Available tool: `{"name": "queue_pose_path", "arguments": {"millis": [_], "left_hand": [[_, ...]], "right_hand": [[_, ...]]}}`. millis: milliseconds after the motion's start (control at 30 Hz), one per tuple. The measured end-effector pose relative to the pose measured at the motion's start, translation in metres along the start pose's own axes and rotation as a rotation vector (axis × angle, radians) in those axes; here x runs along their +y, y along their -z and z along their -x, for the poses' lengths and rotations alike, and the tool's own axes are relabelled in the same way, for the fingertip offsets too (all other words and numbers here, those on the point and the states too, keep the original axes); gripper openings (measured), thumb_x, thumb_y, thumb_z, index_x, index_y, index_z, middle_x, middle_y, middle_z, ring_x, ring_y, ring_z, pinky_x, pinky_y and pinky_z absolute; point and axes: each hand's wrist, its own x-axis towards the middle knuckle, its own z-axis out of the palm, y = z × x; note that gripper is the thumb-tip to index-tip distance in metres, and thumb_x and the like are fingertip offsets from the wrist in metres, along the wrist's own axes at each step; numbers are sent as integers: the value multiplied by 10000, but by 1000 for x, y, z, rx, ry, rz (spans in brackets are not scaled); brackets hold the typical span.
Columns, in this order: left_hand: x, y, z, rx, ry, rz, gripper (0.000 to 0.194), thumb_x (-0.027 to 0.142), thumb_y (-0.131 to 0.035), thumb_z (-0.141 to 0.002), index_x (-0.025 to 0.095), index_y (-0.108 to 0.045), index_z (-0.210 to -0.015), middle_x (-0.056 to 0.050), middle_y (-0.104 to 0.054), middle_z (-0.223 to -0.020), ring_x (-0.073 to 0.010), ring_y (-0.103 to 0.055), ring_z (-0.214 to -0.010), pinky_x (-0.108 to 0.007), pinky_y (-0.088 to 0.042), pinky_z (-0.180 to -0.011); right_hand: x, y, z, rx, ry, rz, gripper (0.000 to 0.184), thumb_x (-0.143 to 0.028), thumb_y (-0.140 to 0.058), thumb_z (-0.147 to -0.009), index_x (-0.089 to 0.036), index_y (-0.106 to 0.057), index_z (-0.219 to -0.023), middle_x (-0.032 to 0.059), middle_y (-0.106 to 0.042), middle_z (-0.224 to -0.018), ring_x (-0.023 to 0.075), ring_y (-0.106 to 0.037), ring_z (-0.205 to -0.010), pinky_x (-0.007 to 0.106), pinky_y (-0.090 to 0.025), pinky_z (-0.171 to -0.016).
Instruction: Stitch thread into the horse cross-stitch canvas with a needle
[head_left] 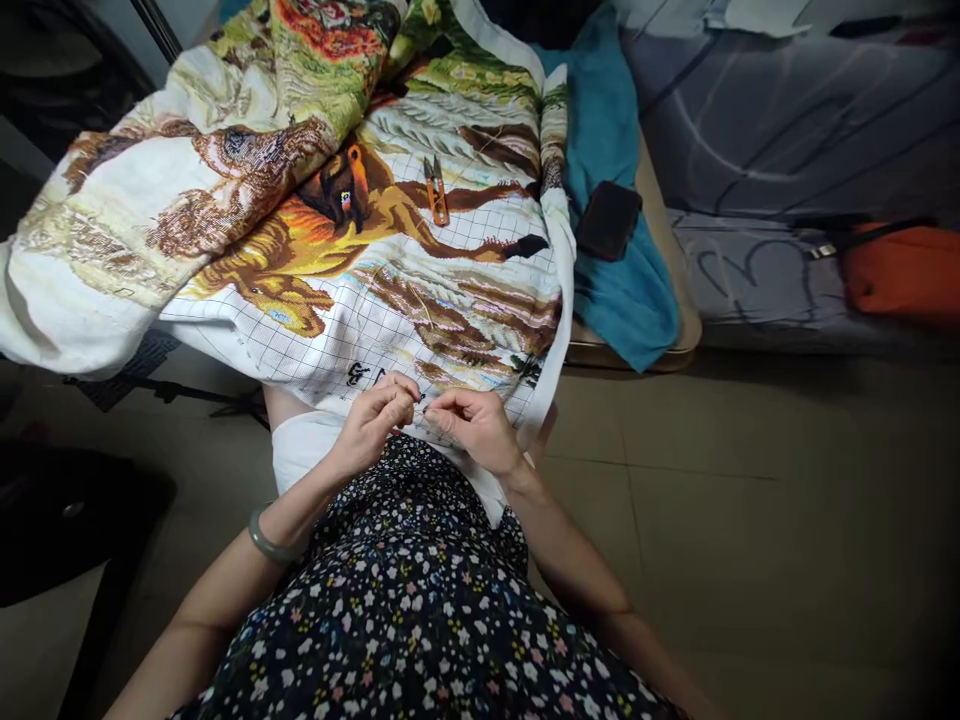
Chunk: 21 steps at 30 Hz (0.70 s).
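A large cross-stitch cloth [360, 345] with a horse picture and grid lines spreads over my lap and away in front of me. Above its near edge, my left hand [381, 415] is closed in a pinch, the fingertips pressed together. My right hand [472, 422] faces it just to the right, thumb and forefinger also pinched. Whatever the two pinches hold is too small to make out. Orange-handled thread snips [435, 190] lie on the stitched cloth beyond my hands. Dark stitched characters show on the cloth beside my left hand.
A teal cloth [600, 120] drapes over a padded seat [686, 310] at the right, with a dark phone-like object [610, 220] on it. Farther right are a grey patterned cover [750, 130] and an orange item [904, 270]. A thin black stand leg [180, 390] is at the left, above the tiled floor [712, 550].
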Motion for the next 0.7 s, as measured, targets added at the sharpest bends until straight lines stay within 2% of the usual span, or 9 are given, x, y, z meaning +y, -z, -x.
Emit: {"name": "queue_pose_path", "arguments": {"millis": [100, 167, 233, 300, 367, 433, 533, 633, 700], "left_hand": [[-4, -3, 2, -25, 130, 310, 473, 535, -530, -895, 155, -546, -613, -72, -615, -771, -110, -484, -550, -281, -414, -536], [-6, -4, 2, -2, 104, 328, 413, 512, -605, -859, 152, -597, -656, -68, -635, -741, -125, -530, -568, -280, -437, -545], [-6, -2, 1, 38, 1, 143, 301, 448, -683, -823, 158, -670, -744, -83, -679, -807, -162, -607, -698, -301, -491, -639], [-6, 0, 0, 80, -119, -137, 216, 388, -711, -814, 174, -712, -844, -91, -703, -875, -175, -633, -790, -313, -506, -713], [-7, 2, -1, 116, -226, -359, 171, 356, -690, -838, 188, -716, -862, -70, -696, -827, -160, -625, -761, -295, -495, -691], [-10, 3, 0, 135, -302, -468, 159, 340, -662, -863, 194, -705, -817, -43, -664, -744, -145, -599, -703, -279, -471, -651], [-14, 3, 0, 135, -325, -541, 186, 345, -635, -882, 199, -700, -786, -34, -620, -712, -148, -565, -694, -290, -443, -653], [-13, 2, -1, 124, -279, -573, 228, 381, -609, -893, 202, -707, -792, -46, -582, -748, -164, -528, -739, -309, -422, -682], [-8, 1, -1, 98, -224, -511, 285, 419, -579, -905, 189, -701, -790, -67, -576, -828, -172, -526, -799, -318, -429, -720]], "right_hand": [[0, -1, 2, -25, -30, -29, 293, -445, -714, -779, -160, -689, -714, -21, -506, -574, 88, -365, -525, 238, -277, -490], [-1, -1, 3, -37, -43, -37, 298, -449, -721, -774, -159, -692, -707, -22, -497, -566, 87, -359, -520, 240, -261, -482], [-1, -1, 3, -33, -34, -24, 282, -432, -722, -775, -159, -699, -712, -16, -516, -574, 89, -370, -522, 241, -270, -485], [-1, 1, 3, -13, -19, -3, 270, -423, -723, -774, -158, -708, -722, -6, -549, -591, 94, -391, -530, 244, -295, -495], [-1, 2, 3, 7, -14, 6, 272, -427, -734, -763, -157, -720, -739, 2, -572, -604, 97, -401, -533, 245, -305, -495], [0, 3, 2, 21, -13, 9, 272, -431, -741, -756, -158, -730, -746, -10, -542, -568, 91, -368, -514, 242, -280, -476], [0, 3, 1, 61, 39, 32, 224, -394, -750, -748, -170, -747, -740, -20, -510, -543, 89, -343, -508, 244, -270, -471], [0, 3, -1, 126, 131, 54, 150, -334, -760, -738, -186, -754, -711, -2, -555, -587, 103, -399, -542, 257, -322, -505], [0, 3, -2, 158, 176, 56, 112, -301, -762, -741, -196, -753, -702, 5, -577, -609, 113, -435, -564, 264, -348, -527]]}}
